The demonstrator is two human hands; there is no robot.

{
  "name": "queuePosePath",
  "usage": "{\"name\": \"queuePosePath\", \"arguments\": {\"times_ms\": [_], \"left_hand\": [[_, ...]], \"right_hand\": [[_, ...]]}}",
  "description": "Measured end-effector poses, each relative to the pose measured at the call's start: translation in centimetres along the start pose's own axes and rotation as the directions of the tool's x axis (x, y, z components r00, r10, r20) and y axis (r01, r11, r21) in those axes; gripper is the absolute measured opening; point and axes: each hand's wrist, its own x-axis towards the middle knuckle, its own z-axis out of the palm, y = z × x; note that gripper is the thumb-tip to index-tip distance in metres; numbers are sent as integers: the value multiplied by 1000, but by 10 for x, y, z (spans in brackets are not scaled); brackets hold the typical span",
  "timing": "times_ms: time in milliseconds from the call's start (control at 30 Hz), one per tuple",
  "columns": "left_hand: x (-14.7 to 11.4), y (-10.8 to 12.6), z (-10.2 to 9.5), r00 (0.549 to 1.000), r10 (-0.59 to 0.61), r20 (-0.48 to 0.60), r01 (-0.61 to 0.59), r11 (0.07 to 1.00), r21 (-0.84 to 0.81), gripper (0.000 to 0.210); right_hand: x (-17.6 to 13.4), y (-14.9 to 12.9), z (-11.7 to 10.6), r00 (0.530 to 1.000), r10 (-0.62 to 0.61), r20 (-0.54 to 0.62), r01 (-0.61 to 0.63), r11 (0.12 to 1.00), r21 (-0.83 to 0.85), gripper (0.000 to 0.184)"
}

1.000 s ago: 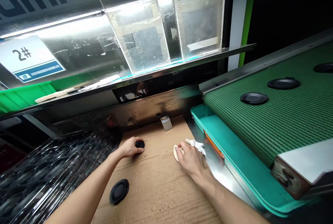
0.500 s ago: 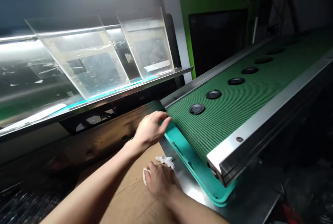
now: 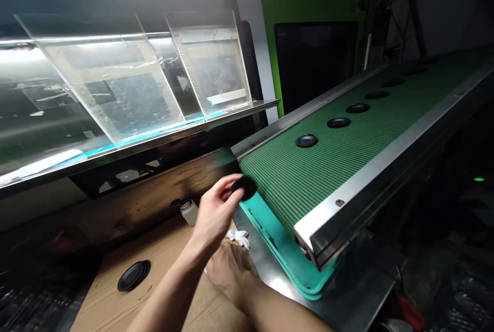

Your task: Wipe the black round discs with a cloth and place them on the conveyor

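Observation:
My left hand (image 3: 218, 206) pinches a black round disc (image 3: 245, 188) between thumb and fingers, just off the near end of the green conveyor belt (image 3: 285, 177). Beneath that end sits a turquoise tray (image 3: 309, 283). My right hand (image 3: 233, 265) is low over the cardboard (image 3: 173, 265), its fingers curled and partly behind my left wrist; what it holds is hidden. A crumpled white cloth or glove (image 3: 240, 238) lies just beyond it. To the left, a few black discs (image 3: 134, 275) are stacked on the cardboard.
More black discs (image 3: 306, 140) lie in a row along the belt. A metal side rail (image 3: 358, 182) edges it on the right. A small white bottle (image 3: 189, 212) stands behind my left hand. Clear panels (image 3: 131, 95) lean above a metal ledge (image 3: 247, 108) at the back left.
My left hand has gone from empty at the belt's end to gripping a black disc. The view has shifted, showing the stacked discs and the bottle. Other discs have moved nearer along the belt.

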Motion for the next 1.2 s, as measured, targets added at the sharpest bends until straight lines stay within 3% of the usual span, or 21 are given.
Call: {"name": "queuePosePath", "arguments": {"times_ms": [67, 133, 200, 267, 367, 433, 533, 633, 733, 833, 1100, 1200], "left_hand": [[-38, -37, -53, 959, -261, -114, 252, 964, -90, 44], [-74, -79, -96, 886, -438, -155, 398, 887, -233, 43], [-102, -115, -123, 831, -518, -203, 430, 830, -357, 39], [-119, -139, -136, 808, -536, -245, 380, 791, -479, 32], [-126, -150, -143, 816, -522, -249, 277, 731, -624, 25], [-125, -151, -147, 807, -530, -261, 219, 679, -701, 23], [-126, -153, -151, 799, -535, -274, 138, 607, -783, 23], [-131, -155, -147, 851, -497, -170, 143, 531, -835, 21], [-135, -154, -142, 895, -446, -13, 204, 435, -877, 17], [-136, -153, -142, 902, -423, 87, 251, 351, -902, 24], [-134, -153, -133, 889, -450, 89, 259, 333, -906, 35], [-134, -156, -129, 883, -465, 63, 244, 340, -908, 36]], "right_hand": [[7, -2, 6, 999, 31, -35, -31, 999, -13, 33], [10, -3, 10, 997, 43, -66, -45, 999, -29, 29], [8, -3, 11, 998, 17, -67, -21, 998, -57, 27], [5, 0, 10, 997, -78, -30, 75, 993, -93, 26], [3, 6, 6, 970, -227, 82, 236, 964, -124, 29], [5, 5, 5, 961, -254, 110, 264, 960, -95, 29], [3, -9, 11, 976, -212, -39, 213, 977, 23, 34], [-6, -28, 23, 956, -243, -166, 265, 956, 127, 37], [-13, -37, 39, 932, -324, -164, 342, 935, 97, 38], [-13, -34, 50, 935, -315, -160, 323, 946, 24, 39], [-20, -44, 57, 911, -393, -123, 395, 919, -4, 42], [-16, -47, 59, 936, -315, -155, 312, 949, -41, 38]]}}
